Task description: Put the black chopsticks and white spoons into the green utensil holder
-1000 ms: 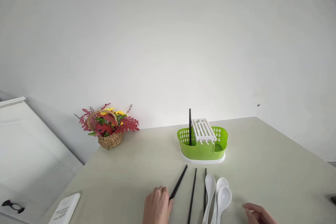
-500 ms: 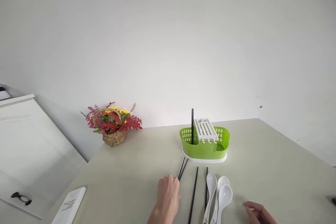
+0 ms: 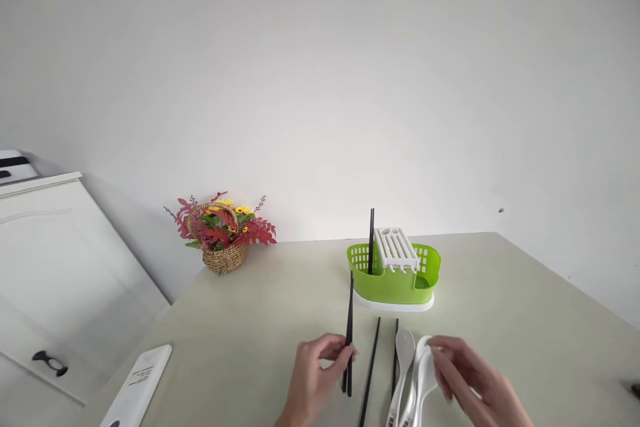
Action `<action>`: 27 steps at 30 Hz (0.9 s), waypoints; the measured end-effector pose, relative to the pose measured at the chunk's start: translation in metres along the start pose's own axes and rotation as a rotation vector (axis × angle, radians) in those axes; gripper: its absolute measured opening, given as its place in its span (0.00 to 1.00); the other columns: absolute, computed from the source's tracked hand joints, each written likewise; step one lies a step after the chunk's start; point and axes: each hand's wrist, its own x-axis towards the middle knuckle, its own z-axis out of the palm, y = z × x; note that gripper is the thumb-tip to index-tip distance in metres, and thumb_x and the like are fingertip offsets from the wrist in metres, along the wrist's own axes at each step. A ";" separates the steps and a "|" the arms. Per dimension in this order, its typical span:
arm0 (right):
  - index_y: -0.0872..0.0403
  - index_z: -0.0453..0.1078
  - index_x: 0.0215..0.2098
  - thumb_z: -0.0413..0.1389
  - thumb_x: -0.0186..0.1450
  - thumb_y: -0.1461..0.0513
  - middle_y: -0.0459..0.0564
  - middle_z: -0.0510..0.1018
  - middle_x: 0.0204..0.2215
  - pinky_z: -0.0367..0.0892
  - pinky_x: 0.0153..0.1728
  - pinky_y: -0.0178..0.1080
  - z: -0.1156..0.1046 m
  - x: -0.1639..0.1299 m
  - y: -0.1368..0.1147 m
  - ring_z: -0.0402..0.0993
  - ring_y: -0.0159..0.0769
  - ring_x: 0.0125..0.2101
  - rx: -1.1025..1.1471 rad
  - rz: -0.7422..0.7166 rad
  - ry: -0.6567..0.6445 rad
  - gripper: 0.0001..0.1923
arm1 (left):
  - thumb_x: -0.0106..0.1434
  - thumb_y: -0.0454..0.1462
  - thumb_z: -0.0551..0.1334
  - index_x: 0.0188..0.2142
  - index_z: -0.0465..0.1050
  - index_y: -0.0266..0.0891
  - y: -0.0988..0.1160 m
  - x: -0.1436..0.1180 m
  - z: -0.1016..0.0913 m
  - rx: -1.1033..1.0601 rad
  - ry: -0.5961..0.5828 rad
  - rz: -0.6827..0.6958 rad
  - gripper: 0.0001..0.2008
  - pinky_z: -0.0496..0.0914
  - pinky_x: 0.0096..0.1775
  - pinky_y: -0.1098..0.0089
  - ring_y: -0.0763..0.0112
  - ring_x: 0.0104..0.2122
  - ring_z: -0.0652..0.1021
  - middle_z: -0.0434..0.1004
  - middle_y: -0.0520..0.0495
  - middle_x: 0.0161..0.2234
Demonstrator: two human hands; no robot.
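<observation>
My left hand [image 3: 315, 377] is closed around a pair of black chopsticks [image 3: 349, 323], lifted off the table with their thin tips upward. Over the right side of several white spoons [image 3: 405, 347] reaches my right hand [image 3: 477, 377], its fingers bent and apart, partly covering the rightmost bowl; whether it touches that spoon I cannot tell. Between my hands lie a black chopstick [image 3: 371, 371] and another chopstick [image 3: 395, 363] partly under the spoons. Behind them stands a green cutlery basket [image 3: 387, 289] with a white slotted rack [image 3: 399, 250] and upright black chopsticks [image 3: 371, 233] in its left compartment.
A wicker basket [image 3: 225, 258] of red and yellow flowers stands at the back left of the table [image 3: 255, 320]. A white flat object [image 3: 137, 383] with printed text lies at the front left. A white cabinet [image 3: 65, 267] adjoins the left side, and a wall is behind.
My left hand has raised the chopsticks from the table and tilted them upright. My right hand has moved left and forward, over the spoons. The camera view has shifted slightly.
</observation>
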 end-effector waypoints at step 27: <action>0.50 0.67 0.27 0.48 0.73 0.47 0.44 0.76 0.22 0.60 0.22 0.33 0.020 0.106 -0.139 0.67 0.28 0.20 -0.394 -0.474 -0.327 0.23 | 0.66 0.44 0.66 0.51 0.76 0.43 -0.057 -0.010 0.007 0.075 -0.007 0.071 0.16 0.75 0.49 0.66 0.62 0.43 0.82 0.85 0.45 0.43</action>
